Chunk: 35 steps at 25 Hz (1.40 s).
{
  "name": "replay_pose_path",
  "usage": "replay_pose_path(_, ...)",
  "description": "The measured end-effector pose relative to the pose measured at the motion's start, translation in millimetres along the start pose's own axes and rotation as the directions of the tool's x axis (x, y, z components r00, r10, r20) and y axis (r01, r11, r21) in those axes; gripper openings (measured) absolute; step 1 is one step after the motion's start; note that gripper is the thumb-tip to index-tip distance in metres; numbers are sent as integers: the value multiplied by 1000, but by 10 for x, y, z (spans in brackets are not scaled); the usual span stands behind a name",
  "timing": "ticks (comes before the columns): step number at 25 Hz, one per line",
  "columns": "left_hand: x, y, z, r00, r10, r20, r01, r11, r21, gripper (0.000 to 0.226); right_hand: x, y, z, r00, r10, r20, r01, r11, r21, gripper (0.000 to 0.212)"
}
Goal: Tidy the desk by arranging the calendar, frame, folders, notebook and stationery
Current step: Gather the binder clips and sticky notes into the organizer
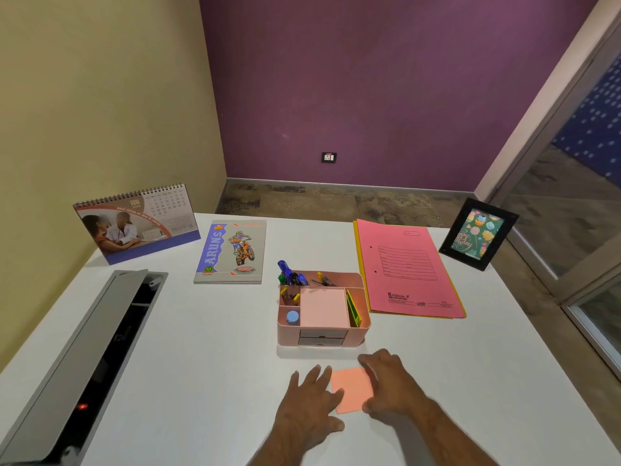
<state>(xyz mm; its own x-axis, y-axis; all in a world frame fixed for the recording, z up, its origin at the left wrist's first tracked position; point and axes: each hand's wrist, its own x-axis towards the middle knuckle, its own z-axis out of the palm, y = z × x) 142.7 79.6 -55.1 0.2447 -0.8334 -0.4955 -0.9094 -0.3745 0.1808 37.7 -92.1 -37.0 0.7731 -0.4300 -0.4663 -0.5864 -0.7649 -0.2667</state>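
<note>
An orange pad of sticky notes (353, 389) lies flat on the white desk (208, 364) near the front edge. My left hand (311, 403) rests on its left side with fingers spread. My right hand (389, 381) covers its right side, fingers curled on the edge. Just behind stands a pink organiser (322, 311) holding pens, clips and a pink note block. A desk calendar (136, 223) stands at the back left, a notebook (232, 252) lies beside it, pink and yellow folders (408, 269) lie at the right, and a black picture frame (477, 235) stands at the far right.
An open grey cable tray (100, 348) with a raised lid runs along the desk's left side. The desk's right edge drops off beside a glass partition (578, 203). Bare desk surface lies between the notebook and the organiser.
</note>
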Motion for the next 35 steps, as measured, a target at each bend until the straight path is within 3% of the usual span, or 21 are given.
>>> replay_pose_path(5,-77,-28,-33,999,37,-25,-37,999,-19,60,-2,-56,58,998,67,1,-67,994,-84,79)
replay_pose_path(8,-169,-17,-16,987,-68,-148,21,954,-298,63,-3,-37,136,997,71,-6,-69,991,112,57)
replay_pose_path(10,-200,23,-54,947,-247,-205,71,785,-616,67,-19,0,184,996,89,-23,-75,932,354,39)
replay_pose_path(12,-175,57,-143,920,-361,-152,65,523,-850,65,-23,24,201,995,87,-42,-50,833,551,30)
replay_pose_path(14,-131,83,-231,903,-409,-135,9,330,-944,44,-48,-16,160,995,86,-52,-25,713,701,28)
replay_pose_path(15,-126,89,-280,884,-441,-156,-16,305,-952,31,-62,-44,121,994,96,-59,-19,659,752,29)
replay_pose_path(18,-140,96,-496,829,-463,-314,-116,407,-906,14,-65,-69,68,982,147,-122,33,499,866,39)
replay_pose_path(19,-135,82,-600,815,-434,-383,-167,457,-874,14,-66,-45,88,967,189,-172,54,506,861,41)
replay_pose_path(21,-99,28,-833,770,-370,-520,-262,559,-787,14,-109,8,153,913,245,-325,101,637,764,39)
replay_pose_path(23,-34,-51,-1059,683,-309,-661,-333,675,-659,15,-144,120,323,881,195,-430,34,882,470,59)
replay_pose_path(24,7,-84,-1158,645,-274,-714,-345,729,-591,15,-142,172,446,903,154,-400,-54,967,251,75)
replay_pose_path(26,59,-118,-1377,613,-215,-760,-326,808,-491,16,-123,272,695,936,177,-305,-190,982,-14,90)
replay_pose_path(29,95,-156,-1692,641,-139,-755,-252,891,-377,21,-91,319,876,930,161,-330,-192,979,-65,102)
replay_pose_path(32,164,-220,-1932,751,-12,-660,-187,955,-230,25,-37,405,921,952,175,-250,-217,964,-151,83)
replay_pose_path(35,251,-239,-2025,847,116,-519,-154,988,-31,34,10,453,964,945,167,-282,-224,957,-184,80)
